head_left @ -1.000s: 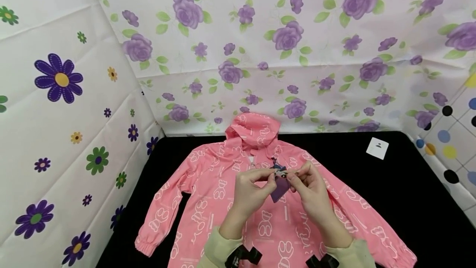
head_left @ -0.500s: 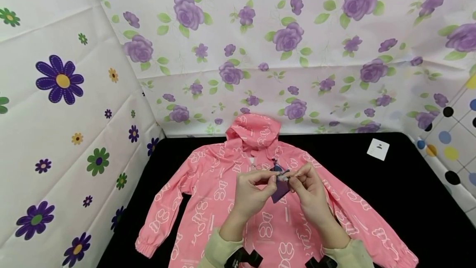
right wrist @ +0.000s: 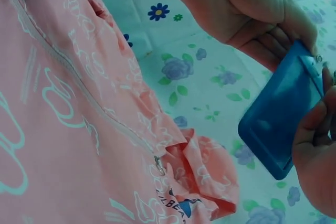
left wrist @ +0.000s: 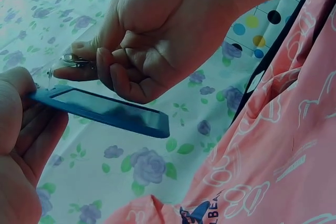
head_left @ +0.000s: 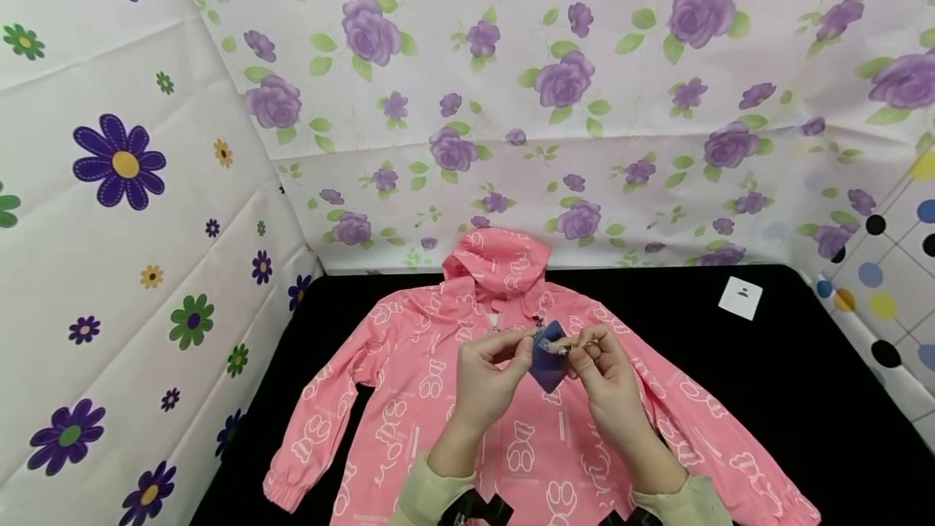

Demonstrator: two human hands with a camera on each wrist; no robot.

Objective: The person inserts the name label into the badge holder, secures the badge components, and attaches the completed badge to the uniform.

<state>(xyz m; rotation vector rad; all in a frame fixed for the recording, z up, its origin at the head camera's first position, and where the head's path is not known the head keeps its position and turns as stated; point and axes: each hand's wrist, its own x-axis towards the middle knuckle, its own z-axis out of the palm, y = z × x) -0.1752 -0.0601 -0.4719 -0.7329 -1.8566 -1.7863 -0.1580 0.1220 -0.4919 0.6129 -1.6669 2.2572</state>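
Note:
A blue badge holder [head_left: 549,365] with a window hangs between my hands, above a pink hooded jacket [head_left: 438,396] laid out flat. My left hand [head_left: 488,376] pinches the holder's top edge between thumb and fingers. With thumb and forefinger, my right hand [head_left: 605,368] pinches the metal clip [left wrist: 73,60] on the holder's clear strap. In the left wrist view the holder [left wrist: 105,109] juts out flat from the left hand [left wrist: 21,124], the right hand [left wrist: 163,35] above it. The right wrist view shows the holder's blue back [right wrist: 281,116].
A white card [head_left: 741,297] with a person icon lies on the black tabletop [head_left: 672,307] at the right. The jacket's sleeves [head_left: 730,420] spread to both sides, its hood [head_left: 497,254] toward the back. Flowered cloth walls [head_left: 453,104] stand behind and at the left.
The badge holder has turned so that more of its blue face shows. My left hand has shifted slightly left along it, and the right hand keeps its pinch on the clip.

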